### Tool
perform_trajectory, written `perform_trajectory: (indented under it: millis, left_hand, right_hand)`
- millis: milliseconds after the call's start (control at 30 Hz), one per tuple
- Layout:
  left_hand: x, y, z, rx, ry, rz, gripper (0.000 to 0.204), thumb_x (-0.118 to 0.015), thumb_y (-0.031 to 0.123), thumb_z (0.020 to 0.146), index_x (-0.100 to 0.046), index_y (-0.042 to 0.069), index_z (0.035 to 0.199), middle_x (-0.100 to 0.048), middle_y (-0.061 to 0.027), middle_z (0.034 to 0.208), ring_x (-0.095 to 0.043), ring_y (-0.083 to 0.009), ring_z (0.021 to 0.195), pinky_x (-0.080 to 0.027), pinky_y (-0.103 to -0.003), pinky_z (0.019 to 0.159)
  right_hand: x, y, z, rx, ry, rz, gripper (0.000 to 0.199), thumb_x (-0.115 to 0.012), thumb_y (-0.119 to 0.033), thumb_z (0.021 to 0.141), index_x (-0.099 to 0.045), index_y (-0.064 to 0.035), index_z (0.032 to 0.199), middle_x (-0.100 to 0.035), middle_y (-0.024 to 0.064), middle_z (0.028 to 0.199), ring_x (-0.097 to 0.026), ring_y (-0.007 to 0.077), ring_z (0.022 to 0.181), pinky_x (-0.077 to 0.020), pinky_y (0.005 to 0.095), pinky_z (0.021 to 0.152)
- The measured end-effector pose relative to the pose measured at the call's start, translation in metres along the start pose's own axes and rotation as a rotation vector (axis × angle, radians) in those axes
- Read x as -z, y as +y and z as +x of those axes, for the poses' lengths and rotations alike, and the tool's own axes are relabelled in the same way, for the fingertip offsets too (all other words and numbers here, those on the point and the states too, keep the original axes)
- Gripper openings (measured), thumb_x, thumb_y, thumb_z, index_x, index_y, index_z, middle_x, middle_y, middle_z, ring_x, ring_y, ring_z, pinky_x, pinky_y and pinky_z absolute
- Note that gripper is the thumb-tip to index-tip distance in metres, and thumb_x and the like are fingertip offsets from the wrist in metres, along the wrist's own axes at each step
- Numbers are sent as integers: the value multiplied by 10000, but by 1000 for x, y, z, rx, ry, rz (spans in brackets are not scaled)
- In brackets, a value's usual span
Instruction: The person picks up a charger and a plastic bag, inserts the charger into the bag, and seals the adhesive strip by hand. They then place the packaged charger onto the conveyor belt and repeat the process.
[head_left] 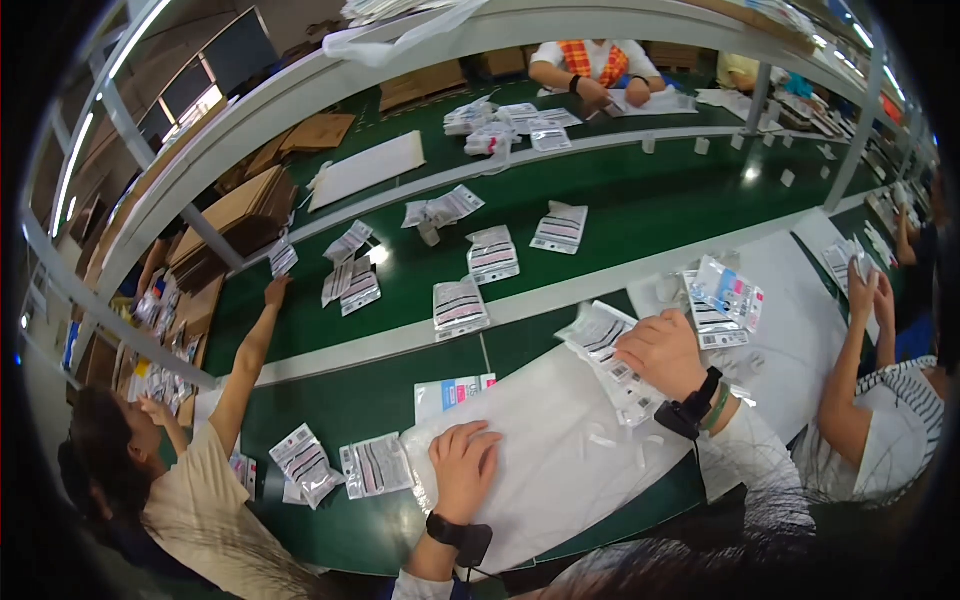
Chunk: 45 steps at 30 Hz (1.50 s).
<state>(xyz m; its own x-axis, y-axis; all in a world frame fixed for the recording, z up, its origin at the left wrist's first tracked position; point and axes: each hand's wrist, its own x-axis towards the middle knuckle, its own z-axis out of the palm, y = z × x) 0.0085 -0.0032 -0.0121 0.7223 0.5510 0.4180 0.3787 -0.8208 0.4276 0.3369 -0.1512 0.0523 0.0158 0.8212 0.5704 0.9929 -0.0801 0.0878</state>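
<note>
My left hand [465, 465] rests on the white sheet [540, 480] at its left edge, holding nothing, with its fingers slightly bent and apart. My right hand [662, 352] has its fingers closed on a silver printed packet [592, 332] at the sheet's far right part; the palm hides some of it. Under and below that hand lies another silver packet [632, 400]. Small clear plastic pieces [600, 436] are scattered on the sheet nearby. To the right of my right hand sit more packets [730, 300], one with a blue and pink front.
Two silver packets [378, 466] lie left of my left hand, and a blue-and-white packet [450, 392] beyond it. Past a pale rail [400, 352], several packets [460, 305] sit on the green belt [550, 270]. Co-workers sit left, right and across; the left one's arm [255, 345] reaches over the belt.
</note>
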Motion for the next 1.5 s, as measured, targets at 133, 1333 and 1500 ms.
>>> perform_trajectory:
  millis: [133, 1333, 1500]
  left_hand:
    - [-1, 1, 1, 0, -19, 6, 257, -737, 108, 797, -700, 165, 1045, -640, -28, 1206, -558, -290, 1156, -353, -448, 1033]
    - [19, 43, -21, -321, -417, -80, 374, -625, 152, 824, -667, 91, 1191, -601, -52, 1356, -584, -259, 1258, -514, -350, 1010]
    - [-2, 48, 13, -346, -383, 340, 338, -625, 157, 828, -670, 99, 1158, -605, -41, 1348, -595, -241, 1244, -497, -347, 1010]
  right_hand:
    - [-4, -72, 19, 89, -120, 225, 115, -742, -279, 819, -730, -168, 848, -682, -51, 821, -663, 157, 829, -468, 359, 781]
    - [-81, -68, 10, 583, -583, 818, 1191, -833, -612, 636, -342, -13, 1541, -320, 140, 1622, -257, 345, 1511, -239, 424, 1236]
    - [-86, -73, 13, 567, -539, 918, 1177, -818, -637, 676, -346, 22, 1529, -371, 165, 1588, -301, 366, 1486, -269, 429, 1219]
